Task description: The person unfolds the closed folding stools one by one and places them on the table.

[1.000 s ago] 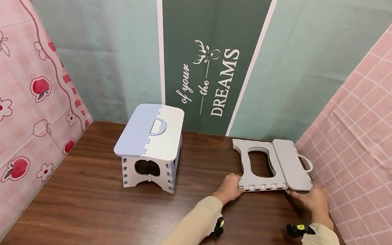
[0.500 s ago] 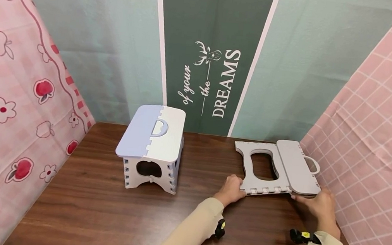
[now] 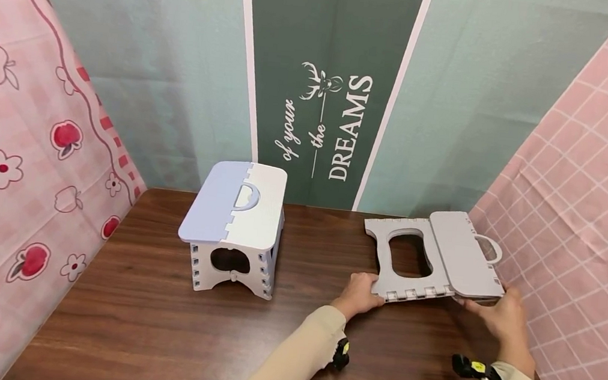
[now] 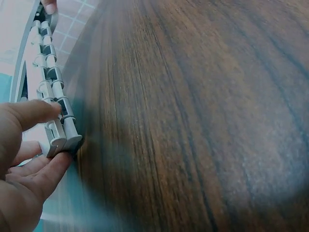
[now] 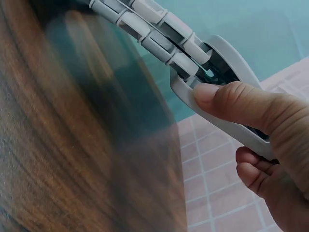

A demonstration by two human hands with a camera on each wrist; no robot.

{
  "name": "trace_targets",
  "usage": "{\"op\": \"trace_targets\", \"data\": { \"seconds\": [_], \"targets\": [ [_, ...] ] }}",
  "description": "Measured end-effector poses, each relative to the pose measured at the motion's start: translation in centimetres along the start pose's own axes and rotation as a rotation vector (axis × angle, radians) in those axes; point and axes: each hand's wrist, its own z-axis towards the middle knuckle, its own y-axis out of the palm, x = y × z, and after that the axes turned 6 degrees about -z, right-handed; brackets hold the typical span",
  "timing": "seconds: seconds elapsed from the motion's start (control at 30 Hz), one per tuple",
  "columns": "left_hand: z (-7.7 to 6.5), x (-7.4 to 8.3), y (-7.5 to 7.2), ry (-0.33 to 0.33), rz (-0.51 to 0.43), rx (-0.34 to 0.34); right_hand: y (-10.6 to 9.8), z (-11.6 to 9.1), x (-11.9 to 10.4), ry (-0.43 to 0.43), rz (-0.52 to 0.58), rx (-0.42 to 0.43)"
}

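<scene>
Two hands on a folded stool at the right side of the surface.
From where I stand, the left hand (image 3: 358,294) pinches the near left corner of the folded stool (image 3: 463,258), thumb on one face and fingers on the other, while the right hand (image 3: 504,316) grips the rim of its seat end, below the white handle (image 3: 500,250). Well to the left, an unfolded blue and white stool (image 3: 210,206) stands upright on the brown surface (image 3: 135,320).

Head view looks forward-down over left hand (image 3: 358,294) and right hand (image 3: 504,316); close wrist views share the folded stool (image 3: 464,252) between them
</scene>
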Motion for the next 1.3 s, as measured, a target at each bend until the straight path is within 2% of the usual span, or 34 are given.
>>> {"op": "trace_targets", "data": {
  "seconds": [0.23,0.47,0.67,0.8,1.03,1.3],
  "targets": [
    [-0.3,0.2,0.1,0.009,-0.005,0.036,-0.4,0.1,-1.1,-0.053,0.045,0.086],
    [-0.3,0.6,0.0,0.027,0.027,0.045,-1.1,0.0,-1.6,-0.017,0.035,0.107],
    [-0.3,0.9,0.1,0.018,0.012,0.036,-1.5,-0.1,-2.4,-0.012,0.064,0.155],
    [-0.3,0.9,0.3,0.012,-0.009,0.042,-1.7,0.0,-2.9,-0.008,0.111,0.194],
    [-0.4,1.0,0.5,-0.038,-0.049,0.025,-2.1,-0.3,-3.8,0.012,0.232,0.213],
    [-0.4,1.3,0.5,-0.028,-0.037,0.009,-2.1,-0.6,-4.3,-0.019,0.307,0.292]
  ]
}}
